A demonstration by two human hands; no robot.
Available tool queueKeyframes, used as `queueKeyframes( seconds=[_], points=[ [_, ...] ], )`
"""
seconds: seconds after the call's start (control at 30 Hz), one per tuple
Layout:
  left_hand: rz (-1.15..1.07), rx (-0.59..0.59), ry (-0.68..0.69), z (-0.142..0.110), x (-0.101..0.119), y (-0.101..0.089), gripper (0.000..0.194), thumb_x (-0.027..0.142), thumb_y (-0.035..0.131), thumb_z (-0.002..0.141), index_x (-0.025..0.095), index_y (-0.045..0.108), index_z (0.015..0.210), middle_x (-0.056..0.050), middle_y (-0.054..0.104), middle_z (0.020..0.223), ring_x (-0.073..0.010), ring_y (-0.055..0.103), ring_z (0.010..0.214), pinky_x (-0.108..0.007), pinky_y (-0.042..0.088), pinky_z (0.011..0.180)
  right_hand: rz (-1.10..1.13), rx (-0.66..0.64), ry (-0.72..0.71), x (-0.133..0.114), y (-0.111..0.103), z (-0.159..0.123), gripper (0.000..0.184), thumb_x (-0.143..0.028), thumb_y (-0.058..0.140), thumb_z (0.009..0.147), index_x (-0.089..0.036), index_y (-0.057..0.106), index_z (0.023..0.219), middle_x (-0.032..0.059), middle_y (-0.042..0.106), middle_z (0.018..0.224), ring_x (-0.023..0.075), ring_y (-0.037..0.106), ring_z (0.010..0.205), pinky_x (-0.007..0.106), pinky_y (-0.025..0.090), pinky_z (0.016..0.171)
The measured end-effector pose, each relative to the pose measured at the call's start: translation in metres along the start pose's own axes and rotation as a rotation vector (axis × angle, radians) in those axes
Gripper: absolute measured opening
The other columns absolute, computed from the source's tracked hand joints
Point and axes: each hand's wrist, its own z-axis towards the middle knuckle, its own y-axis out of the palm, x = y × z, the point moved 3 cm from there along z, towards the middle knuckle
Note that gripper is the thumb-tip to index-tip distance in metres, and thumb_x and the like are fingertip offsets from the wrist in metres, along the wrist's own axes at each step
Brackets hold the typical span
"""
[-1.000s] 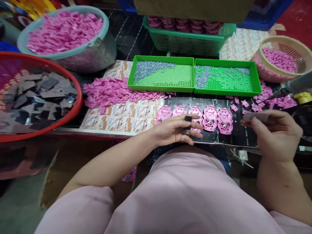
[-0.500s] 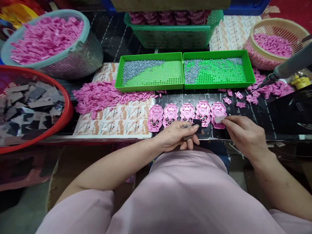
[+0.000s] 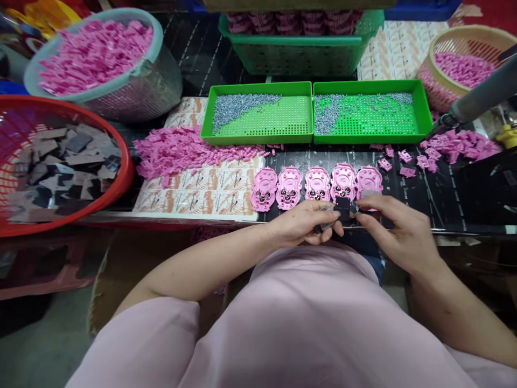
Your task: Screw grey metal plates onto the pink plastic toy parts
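Observation:
My left hand (image 3: pixel 313 222) is closed around a small stack of flat square plates; the front one, a black plate (image 3: pixel 342 208), sticks out past the thumb. My right hand (image 3: pixel 398 223) is just to the right of it, thumb and index finger apart near the plate's edge, with nothing visible between them. Beyond the hands, several pink plastic casings (image 3: pixel 289 187) lie in a row, shiny metal parts in their lower halves. On the rightmost casing (image 3: pixel 369 177) rests a grey plate (image 3: pixel 369 193), partly hidden by my right fingers.
Two green trays (image 3: pixel 262 139) of small screws stand behind the casings. A red basket (image 3: pixel 126 186) of flat plates is at left, below a pale blue basket (image 3: pixel 155 89) of pink parts. Loose pink parts (image 3: pixel 173 153) lie nearby. A grey screwdriver-like tool (image 3: pixel 480 97) juts in at right.
My right hand has let go of the light plate on the rightmost casing and moved left to the stack. My left hand has shifted slightly right. The whole view has shifted a little.

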Motion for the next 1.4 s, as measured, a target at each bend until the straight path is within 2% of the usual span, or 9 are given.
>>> queueKeyframes(
  seconds=[0.13,0.27,0.57,0.7,0.77,0.97,1.1,1.23,1.4],
  points=[
    [-0.018,-0.06,-0.044,-0.004,-0.004,0.002,0.013,0.021,0.057,0.091,0.009,0.062,0.096,-0.006,0.069,0.077,-0.0054,0.056,0.046,-0.013,0.029,0.033,0.22,0.069,0.18,0.009,0.01,0.008,0.007,-0.027,0.068,0.085,-0.023,0.068,0.091,0.0005,0.07,0.086,0.015,0.066,0.076,0.027,0.054,0.067],
    [-0.175,-0.034,-0.052,-0.013,-0.005,-0.013,0.033,0.019,0.056,0.091,0.012,0.053,0.122,-0.015,0.069,0.107,-0.019,0.072,0.082,-0.019,0.052,0.052,0.213,0.074,0.26,0.03,-0.001,0.029,0.012,-0.03,0.067,0.085,-0.027,0.073,0.095,-0.0001,0.072,0.085,0.0149,0.066,0.07,0.026,0.051,0.06],
    [-0.155,-0.015,-0.017,-0.02,-0.008,-0.023,0.011,0.018,0.057,0.092,0.009,0.058,0.097,-0.014,0.072,0.095,-0.018,0.073,0.077,-0.018,0.054,0.049,-0.094,-0.143,0.15,0.052,0.017,0.05,0.011,-0.032,0.067,0.085,-0.023,0.073,0.088,0.0016,0.072,0.085,0.0211,0.066,0.078,0.034,0.049,0.065],
    [-0.139,0.001,-0.028,-0.018,-0.007,-0.024,0.016,0.025,0.062,0.09,0.01,0.057,0.087,-0.01,0.073,0.084,-0.0135,0.07,0.061,-0.015,0.048,0.041,-0.2,-0.036,0.0,0.042,0.013,0.051,0.015,-0.032,0.065,0.086,-0.02,0.074,0.09,0.0072,0.069,0.088,0.0247,0.062,0.086,0.043,0.048,0.079],
    [-0.158,-0.011,-0.018,-0.017,-0.008,-0.023,0.02,0.029,0.066,0.088,0.012,0.055,0.083,-0.007,0.072,0.076,-0.0105,0.066,0.052,-0.013,0.043,0.037,-0.089,-0.01,-0.009,0.03,0.009,0.048,0.018,-0.033,0.066,0.086,-0.022,0.073,0.099,0.008,0.067,0.098,0.0239,0.062,0.093,0.042,0.048,0.086],
    [-0.189,-0.156,0.032,-0.017,-0.013,-0.008,0.037,0.041,0.078,0.075,0.011,0.058,0.076,-0.005,0.068,0.064,-0.0052,0.054,0.04,-0.011,0.024,0.03,0.687,-0.347,0.125,0.0,0.028,0.03,0.03,-0.033,0.076,0.078,-0.032,0.071,0.108,0.003,0.069,0.11,0.0205,0.063,0.107,0.034,0.052,0.092],
    [-0.307,-0.127,0.023,-0.03,-0.012,-0.011,0.034,0.033,0.078,0.076,0.011,0.062,0.098,-0.007,0.071,0.085,-0.0117,0.068,0.063,-0.014,0.044,0.044,0.903,-0.233,0.249,0.001,0.029,0.031,0.027,-0.036,0.075,0.08,-0.029,0.069,0.105,0.003,0.071,0.103,0.0198,0.068,0.094,0.031,0.057,0.082],
    [-0.455,-0.049,0.024,-0.048,-0.011,-0.026,0.045,0.012,0.07,0.078,0.014,0.056,0.121,-0.015,0.066,0.119,-0.0248,0.067,0.106,-0.036,0.055,0.087,0.34,-0.048,0.1,0.004,0.017,0.047,0.029,-0.032,0.07,0.084,-0.029,0.066,0.113,0.0033,0.07,0.102,0.0212,0.066,0.093,0.037,0.054,0.085],
    [-0.4,-0.008,0.072,-0.053,-0.016,-0.038,0.031,0.017,0.068,0.084,0.01,0.06,0.113,-0.017,0.069,0.113,-0.0231,0.07,0.099,-0.034,0.057,0.083,-0.28,-0.21,-0.308,0.004,0.039,0.062,0.023,-0.03,0.06,0.09,-0.021,0.067,0.109,0.0104,0.066,0.096,0.0269,0.057,0.093,0.045,0.05,0.083]
  ],
)
